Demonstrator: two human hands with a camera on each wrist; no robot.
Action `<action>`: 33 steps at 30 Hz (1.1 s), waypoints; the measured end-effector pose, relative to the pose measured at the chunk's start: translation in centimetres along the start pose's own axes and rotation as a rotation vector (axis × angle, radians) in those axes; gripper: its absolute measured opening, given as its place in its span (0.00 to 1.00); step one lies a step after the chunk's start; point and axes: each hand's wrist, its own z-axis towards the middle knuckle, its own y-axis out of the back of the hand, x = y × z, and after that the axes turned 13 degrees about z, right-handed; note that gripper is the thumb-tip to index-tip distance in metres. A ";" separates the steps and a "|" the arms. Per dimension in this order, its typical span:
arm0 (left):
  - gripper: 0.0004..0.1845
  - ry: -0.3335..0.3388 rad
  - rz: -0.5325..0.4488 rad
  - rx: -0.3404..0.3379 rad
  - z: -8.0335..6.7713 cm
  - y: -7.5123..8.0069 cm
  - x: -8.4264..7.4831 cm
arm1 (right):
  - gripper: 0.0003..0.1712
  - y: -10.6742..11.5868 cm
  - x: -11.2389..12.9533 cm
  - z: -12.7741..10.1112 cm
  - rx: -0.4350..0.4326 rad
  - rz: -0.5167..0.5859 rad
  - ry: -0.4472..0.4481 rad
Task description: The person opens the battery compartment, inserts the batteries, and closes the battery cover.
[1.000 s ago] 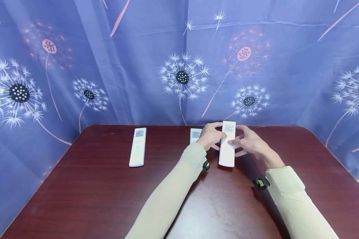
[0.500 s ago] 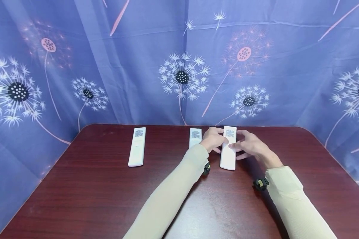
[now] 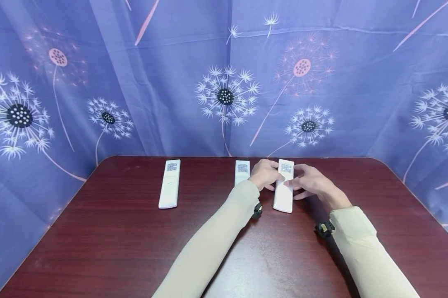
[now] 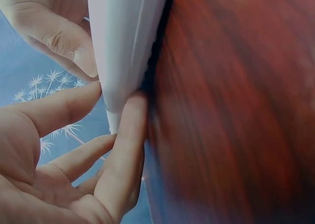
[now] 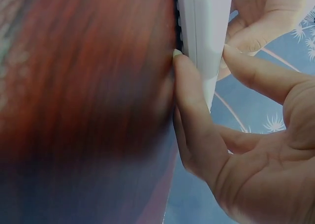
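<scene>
A white remote control lies on the right part of the table, with a printed label at its far end facing up. My left hand holds it from the left side, thumb on top and fingers at the edge. On the opposite side my right hand grips it the same way. In the right wrist view, a row of small bumps shows along the underside of the remote, close to the wood. The left wrist view shows the fingers against the side of its casing.
A second white remote lies just left of my left hand, its near part hidden by the arm. Farther left is a third white remote. The dark red wooden table ends at a blue dandelion-print curtain.
The held remote has come down from a raised position toward the tabletop, and both hands have lowered with it. Over the last half second the hands have hardly moved.
</scene>
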 end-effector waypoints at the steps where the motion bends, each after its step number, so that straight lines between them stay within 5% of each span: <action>1: 0.27 0.002 0.001 0.000 0.1 0.0 0.0 | 0.54 0.0 0.0 0.0 0.001 -0.002 0.000; 20: 0.31 -0.026 0.048 -0.021 -0.2 0.4 0.7 | 0.53 -0.2 0.0 0.6 -0.002 -0.055 -0.011; 27: 0.33 -0.188 0.250 -0.070 -1.0 1.5 0.3 | 0.46 0.0 0.1 0.4 -0.041 -0.201 0.071; 33: 0.38 -0.379 0.446 -0.174 -1.7 3.5 1.0 | 0.40 -0.7 1.0 -0.1 -0.156 -0.461 0.246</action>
